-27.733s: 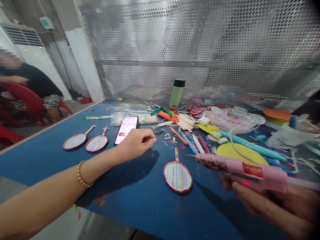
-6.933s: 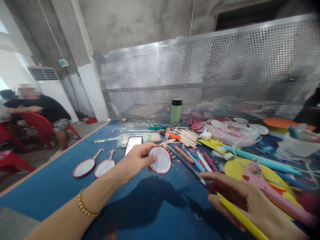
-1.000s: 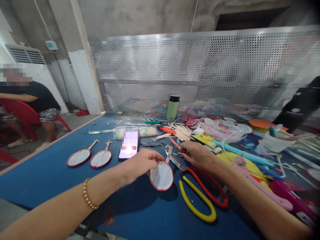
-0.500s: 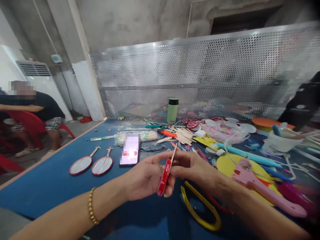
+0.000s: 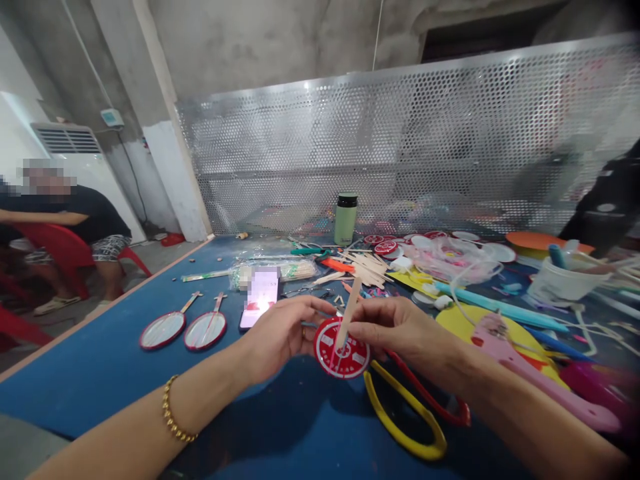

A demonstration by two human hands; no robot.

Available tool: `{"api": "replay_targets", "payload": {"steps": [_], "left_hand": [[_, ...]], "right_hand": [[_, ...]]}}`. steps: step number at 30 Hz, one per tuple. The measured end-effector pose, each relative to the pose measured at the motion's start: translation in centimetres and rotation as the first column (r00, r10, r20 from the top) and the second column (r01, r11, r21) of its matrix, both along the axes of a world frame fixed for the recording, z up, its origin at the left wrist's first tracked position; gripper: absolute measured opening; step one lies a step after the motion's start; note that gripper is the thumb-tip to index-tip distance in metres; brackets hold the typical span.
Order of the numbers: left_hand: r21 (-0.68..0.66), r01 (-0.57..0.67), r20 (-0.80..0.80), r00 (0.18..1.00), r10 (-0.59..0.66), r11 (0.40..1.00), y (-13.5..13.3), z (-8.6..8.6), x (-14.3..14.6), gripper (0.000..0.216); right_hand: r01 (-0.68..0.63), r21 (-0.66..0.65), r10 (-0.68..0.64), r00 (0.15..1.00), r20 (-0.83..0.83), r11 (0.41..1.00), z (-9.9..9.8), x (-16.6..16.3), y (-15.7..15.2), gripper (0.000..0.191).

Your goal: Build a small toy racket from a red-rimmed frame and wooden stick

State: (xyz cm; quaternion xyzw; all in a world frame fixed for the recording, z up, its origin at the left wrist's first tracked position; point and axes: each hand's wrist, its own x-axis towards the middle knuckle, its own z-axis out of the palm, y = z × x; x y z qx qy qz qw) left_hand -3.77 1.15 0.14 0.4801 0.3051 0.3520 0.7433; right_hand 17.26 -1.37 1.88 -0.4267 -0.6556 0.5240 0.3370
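Between my two hands is a round red disc (image 5: 327, 353) with white print, its printed face turned towards me. The fingers of my left hand (image 5: 277, 337) are curled at the disc's left edge and partly hidden behind it. My right hand (image 5: 400, 330) pinches a flat wooden craft stick (image 5: 353, 300), which lies slanted across the disc's face with its lower end near the centre. Scissors with one yellow handle (image 5: 430, 450) and one red handle lie under my right hand, their blades hidden.
Two round pieces with stick handles, one of them a white disc (image 5: 164, 331), lie left of a lit phone (image 5: 265, 293). A green bottle (image 5: 346, 220) stands behind loose craft sticks (image 5: 367, 267). Rightward are a pink glue gun (image 5: 540, 380) and a white tub (image 5: 565, 290). A person (image 5: 75, 213) sits far left.
The red disc has turned from edge-on to face me. My right hand's craft stick now lies across its printed face, and my left hand has shifted slightly left.
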Motion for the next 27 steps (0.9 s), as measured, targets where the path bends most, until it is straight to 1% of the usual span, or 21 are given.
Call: {"api": "replay_targets", "payload": {"steps": [2,4,6,8,10,12,16,21,23,25,26,27], "left_hand": [[0.069,0.021,-0.031,0.999,-0.019,0.997,0.0,0.1,-0.2,0.021],[0.176,0.043,-0.085,0.996,-0.028,0.983,-0.3,0.4,-0.3,0.025],[0.296,0.035,-0.167,0.986,0.016,0.955,-0.7,0.6,-0.2,0.030],[0.394,0.036,-0.269,0.960,0.077,0.918,-1.0,0.7,-0.1,0.031],[0.458,0.065,-0.342,0.933,0.108,0.886,-1.0,0.5,0.1,0.030],[0.487,0.105,-0.373,0.923,0.097,0.867,-0.7,0.2,0.1,0.030],[0.479,0.146,-0.378,0.924,0.053,0.865,-0.4,-0.6,-0.1,0.036],[0.404,0.113,-0.341,0.940,0.034,0.908,-0.5,-0.6,0.0,0.039],[0.369,0.086,-0.309,0.950,0.035,0.926,-0.4,-0.5,0.1,0.039],[0.321,0.050,-0.264,0.964,0.039,0.946,-0.2,-0.5,0.1,0.041],[0.298,0.037,-0.241,0.970,0.038,0.954,-0.1,-0.5,0.1,0.041],[0.279,0.023,-0.221,0.974,0.041,0.960,0.0,-0.5,0.1,0.042]], "right_hand": [[0.028,-0.012,-0.028,1.000,0.007,1.000,-0.2,0.2,0.2,0.041],[0.039,-0.010,-0.039,0.999,0.017,0.999,-0.4,0.3,0.3,0.040],[0.039,-0.002,-0.039,0.998,0.042,0.999,-0.6,0.2,0.4,0.039],[0.037,0.000,-0.037,0.997,0.061,0.999,-0.7,0.1,0.4,0.038],[0.042,0.000,-0.042,0.997,0.072,0.999,-0.8,-0.2,0.4,0.040],[0.061,0.003,-0.061,0.995,0.083,0.998,-0.7,-0.4,0.4,0.042],[0.100,0.035,-0.103,0.986,0.127,0.994,-0.6,-0.8,0.3,0.044],[0.111,0.038,-0.116,0.982,0.150,0.993,-0.9,-0.9,0.5,0.045],[0.121,0.061,-0.129,0.980,0.148,0.991,-0.7,-1.1,0.7,0.047],[0.174,0.150,-0.195,0.971,0.141,0.973,0.3,-1.0,0.6,0.047],[0.215,0.225,-0.248,0.960,0.130,0.950,1.1,-0.6,0.3,0.047],[0.267,0.313,-0.315,0.942,0.115,0.911,2.1,0.2,-0.1,0.046]]}}
